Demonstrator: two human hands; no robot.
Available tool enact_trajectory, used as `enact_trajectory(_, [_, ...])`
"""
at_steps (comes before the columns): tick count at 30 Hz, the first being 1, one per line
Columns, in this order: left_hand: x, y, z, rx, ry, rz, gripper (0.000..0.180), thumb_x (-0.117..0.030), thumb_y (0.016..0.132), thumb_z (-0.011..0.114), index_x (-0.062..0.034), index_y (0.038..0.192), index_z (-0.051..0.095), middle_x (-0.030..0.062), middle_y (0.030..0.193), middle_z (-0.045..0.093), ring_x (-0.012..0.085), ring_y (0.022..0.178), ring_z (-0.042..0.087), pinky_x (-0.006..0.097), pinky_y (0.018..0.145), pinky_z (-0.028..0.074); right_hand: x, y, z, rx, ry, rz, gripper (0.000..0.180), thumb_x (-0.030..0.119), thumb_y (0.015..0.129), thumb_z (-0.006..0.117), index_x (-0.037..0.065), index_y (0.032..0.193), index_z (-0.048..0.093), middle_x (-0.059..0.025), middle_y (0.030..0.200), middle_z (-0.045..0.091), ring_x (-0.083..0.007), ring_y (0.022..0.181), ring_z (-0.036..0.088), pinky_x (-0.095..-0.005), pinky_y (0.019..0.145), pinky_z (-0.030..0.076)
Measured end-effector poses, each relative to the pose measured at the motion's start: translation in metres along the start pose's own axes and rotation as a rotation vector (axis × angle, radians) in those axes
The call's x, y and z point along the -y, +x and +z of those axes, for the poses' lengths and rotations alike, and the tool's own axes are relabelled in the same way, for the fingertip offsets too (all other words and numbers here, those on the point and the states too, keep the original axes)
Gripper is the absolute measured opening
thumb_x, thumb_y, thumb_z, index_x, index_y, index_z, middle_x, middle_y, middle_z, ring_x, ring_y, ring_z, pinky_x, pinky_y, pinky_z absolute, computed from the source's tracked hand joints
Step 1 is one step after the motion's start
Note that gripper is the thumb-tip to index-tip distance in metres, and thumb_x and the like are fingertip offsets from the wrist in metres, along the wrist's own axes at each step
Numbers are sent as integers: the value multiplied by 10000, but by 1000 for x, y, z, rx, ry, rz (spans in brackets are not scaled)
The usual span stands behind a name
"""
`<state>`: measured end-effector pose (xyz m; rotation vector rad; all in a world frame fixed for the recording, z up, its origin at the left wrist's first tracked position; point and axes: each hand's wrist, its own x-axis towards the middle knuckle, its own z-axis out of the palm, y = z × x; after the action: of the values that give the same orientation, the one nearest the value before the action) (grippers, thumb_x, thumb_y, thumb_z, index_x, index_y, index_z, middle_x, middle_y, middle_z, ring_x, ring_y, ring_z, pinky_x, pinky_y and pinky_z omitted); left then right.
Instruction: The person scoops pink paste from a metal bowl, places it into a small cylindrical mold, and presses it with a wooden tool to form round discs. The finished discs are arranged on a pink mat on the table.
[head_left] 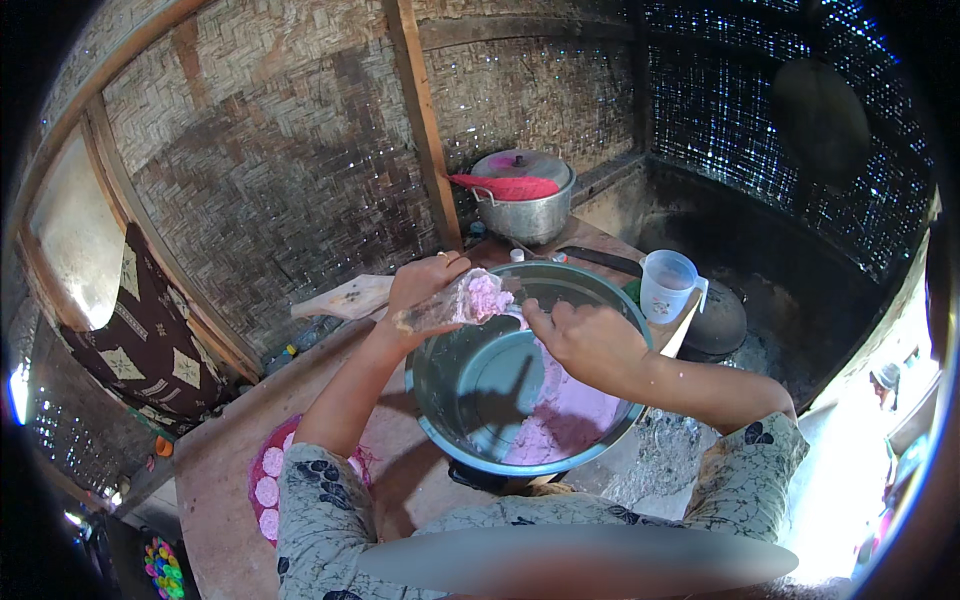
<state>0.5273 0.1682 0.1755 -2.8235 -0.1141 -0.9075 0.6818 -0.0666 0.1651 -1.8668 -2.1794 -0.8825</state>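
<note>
Above a wide blue-green basin (425, 425), my left hand (422, 285) grips a clear, see-through container (440, 312); whether it is a bag or a cup I cannot tell. Pink, crumbly mix (487, 297) sits at its mouth, which points to the right. My right hand (590, 343) is closed around what looks like a spoon (515, 313), its tip with pink mix at that mouth; most of it is hidden by my fingers. More pale pink mix (570, 415) lies in the right part of the basin, the left part of its bottom showing bare.
Behind the basin stand a lidded metal pot (530, 215) with a red cloth-like piece, and a dark-bladed knife (603, 262). A clear plastic jug (668, 285) is at the right. Round pink pieces (267, 490) lie on a red tray at the left of the wooden table (225, 470).
</note>
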Motion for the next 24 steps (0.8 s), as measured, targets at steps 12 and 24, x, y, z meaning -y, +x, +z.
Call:
enact_trajectory(12, [14, -20, -15, -148, 77, -148, 398, -416, 694, 734, -101, 883, 581, 104, 833, 576, 323, 798, 635, 434, 650, 501, -14, -3, -33, -4, -98, 7, 482, 94, 817, 583, 54, 1296, 556, -68, 770, 602, -226, 602, 646, -323, 555, 510])
enact_trajectory(24, [85, -126, -8, -335, 123, -288, 644, -390, 614, 814, -61, 1145, 656, 161, 1125, 665, 366, 1033, 646, 437, 895, 507, 8, -39, -16, 193, 44, 97, 414, 115, 848, 574, 105, 1261, 598, -74, 797, 634, -232, 662, 681, -364, 538, 516])
